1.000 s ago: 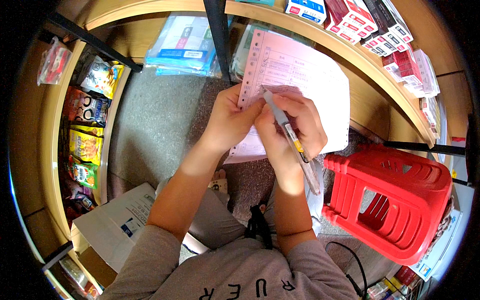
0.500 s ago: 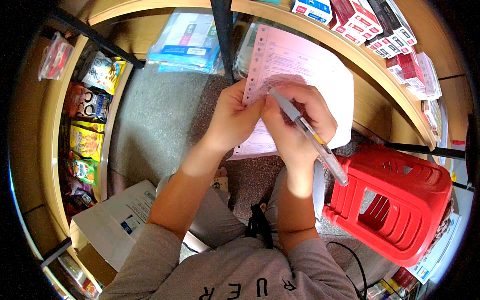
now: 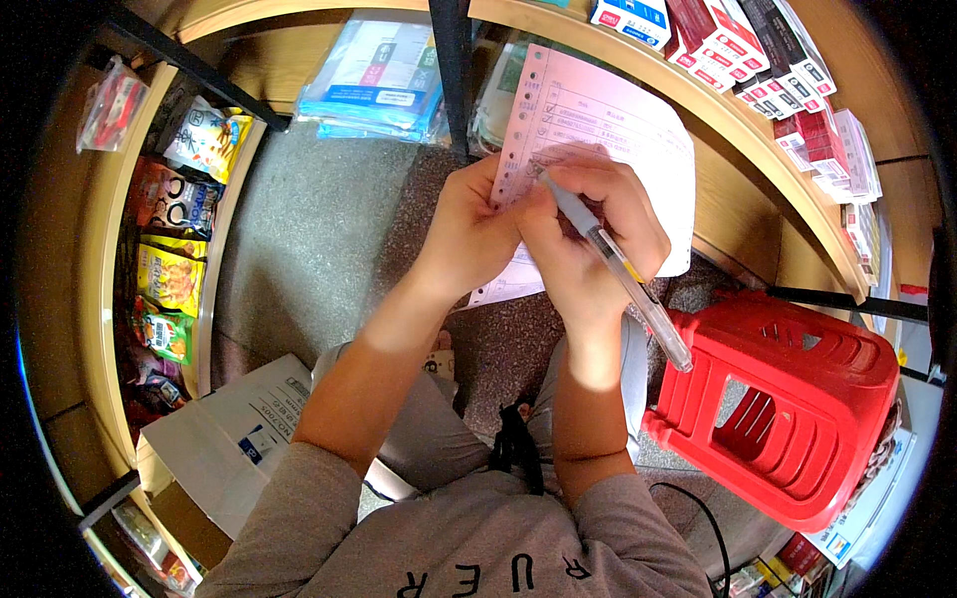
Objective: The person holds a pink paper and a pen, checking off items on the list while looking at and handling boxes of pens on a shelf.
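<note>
A pink printed form point(image 3: 618, 110) with a punched left edge is held up in front of me, with more pale sheets behind it. My left hand point(image 3: 469, 224) grips its left edge, the fingers curled behind the paper and out of sight. In my right hand point(image 3: 593, 234) a pen point(image 3: 623, 264) with a pale grey grip and clear barrel is pinched between thumb and fingers. The pen's tip meets the form near the punched edge, below several ticked rows. Both hands are close together, the right thumb beside the left one.
To the right a red plastic stool point(image 3: 797, 399) lies on its side. A cardboard box point(image 3: 224, 439) stands at lower left. Snack packets point(image 3: 171, 274) line the left shelf. Small boxes point(image 3: 718, 45) fill the curved shelf at upper right, and blue plastic-wrapped packs point(image 3: 374, 80) lie at the back.
The form has shifted slightly up and left. My right hand and the pen have moved only a little, with the pen still against the paper. The left hand keeps its hold.
</note>
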A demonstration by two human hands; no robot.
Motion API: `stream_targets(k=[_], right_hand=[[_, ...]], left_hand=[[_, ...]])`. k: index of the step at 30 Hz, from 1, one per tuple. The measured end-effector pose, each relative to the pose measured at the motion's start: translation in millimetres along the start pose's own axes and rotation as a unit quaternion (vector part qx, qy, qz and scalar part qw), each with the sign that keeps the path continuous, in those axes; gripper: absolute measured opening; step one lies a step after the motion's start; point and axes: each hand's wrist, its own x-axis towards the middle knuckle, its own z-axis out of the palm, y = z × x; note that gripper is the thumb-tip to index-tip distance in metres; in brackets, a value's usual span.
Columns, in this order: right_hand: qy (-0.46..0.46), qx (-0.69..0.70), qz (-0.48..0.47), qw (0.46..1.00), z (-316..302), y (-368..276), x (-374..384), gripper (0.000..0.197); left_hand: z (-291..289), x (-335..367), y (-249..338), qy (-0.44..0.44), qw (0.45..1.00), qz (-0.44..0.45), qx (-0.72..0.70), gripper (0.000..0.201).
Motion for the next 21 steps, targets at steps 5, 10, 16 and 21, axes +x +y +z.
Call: stream_targets(k=[5, 10, 16, 21], right_hand=[[-0.007, -0.009, 0.036, 0.999, -1, -2, -2, 0.013], [0.02, 0.025, 0.044, 0.999, -3, 2, -5, 0.011], [0.148, -0.107, 0.09, 0.979, -47, 11, -3, 0.016], [0.212, -0.112, 0.238, 0.941, -110, 42, 4, 0.027]], left_hand=[[1, 0, 2, 0.004, 1.0, 0.013, 0.012, 0.021], [1, 1, 4, 0.007, 0.999, -0.006, 0.034, 0.021], [4, 2, 9, 0.028, 0.997, -0.063, -0.025, 0.021], [3, 2, 16, 0.02, 0.993, -0.107, -0.051, 0.022]])
